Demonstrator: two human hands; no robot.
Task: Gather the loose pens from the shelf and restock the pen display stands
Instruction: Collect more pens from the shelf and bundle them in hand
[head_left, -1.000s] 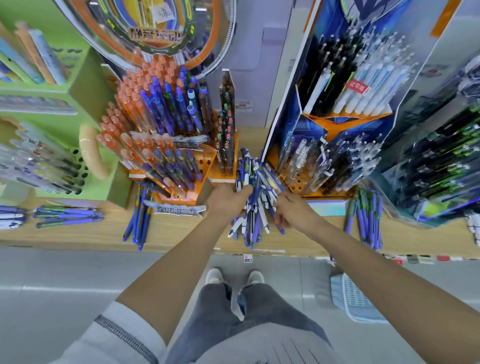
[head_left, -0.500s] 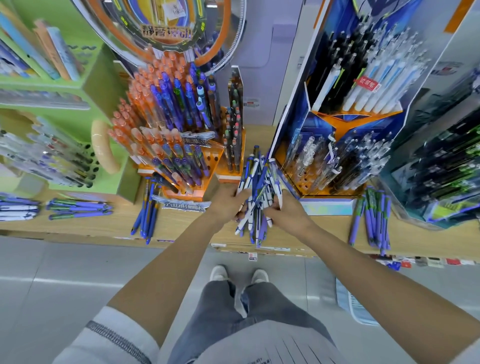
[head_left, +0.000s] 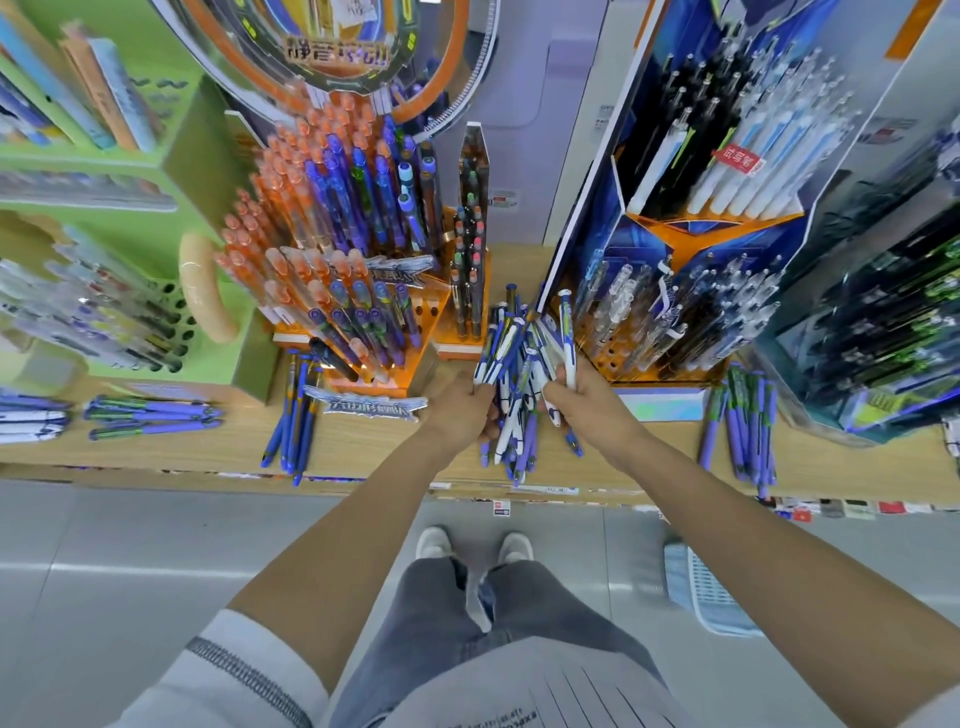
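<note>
Left hand (head_left: 457, 410) partly behind pen bundle (head_left: 521, 364)

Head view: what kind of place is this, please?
Most likely a stationery shop: stocked pen display stands on a wooden shelf, small labels along its front edge, and a plastic basket on the floor.

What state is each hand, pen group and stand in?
left hand, grips pen bundle
right hand, grips pen bundle
pen bundle, splayed, in both hands
orange display stand, some holes empty
blue display stand, some holes empty
blue pens, loose on shelf
purple pens, loose on shelf
</note>
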